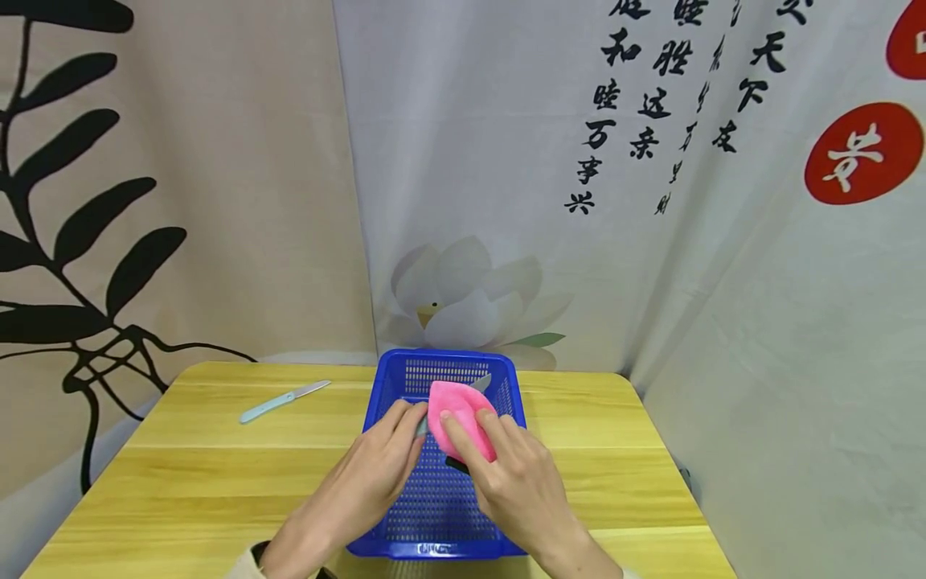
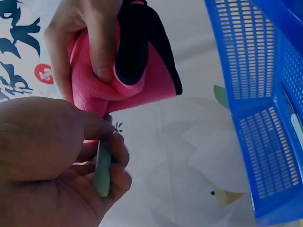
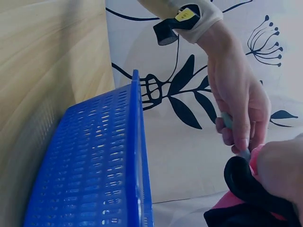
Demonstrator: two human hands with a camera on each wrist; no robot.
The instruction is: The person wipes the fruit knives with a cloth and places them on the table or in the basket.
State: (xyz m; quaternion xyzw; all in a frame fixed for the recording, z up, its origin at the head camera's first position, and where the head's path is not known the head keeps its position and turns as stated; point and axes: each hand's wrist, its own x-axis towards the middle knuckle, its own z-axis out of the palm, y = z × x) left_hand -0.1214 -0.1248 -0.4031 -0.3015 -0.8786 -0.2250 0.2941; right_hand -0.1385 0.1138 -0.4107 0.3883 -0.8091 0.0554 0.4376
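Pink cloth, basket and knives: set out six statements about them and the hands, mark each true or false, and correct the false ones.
1. The right hand holds a pink cloth. True.
2. The cloth is edged in white. False: its edging is black.
3. The left hand grips a pale-handled knife. True.
4. Another knife lies on the table, to the left of the blue basket. True.
5. The blue basket has solid walls. False: they are perforated.
6. The knife on the table has a red handle. False: its handle is pale blue.
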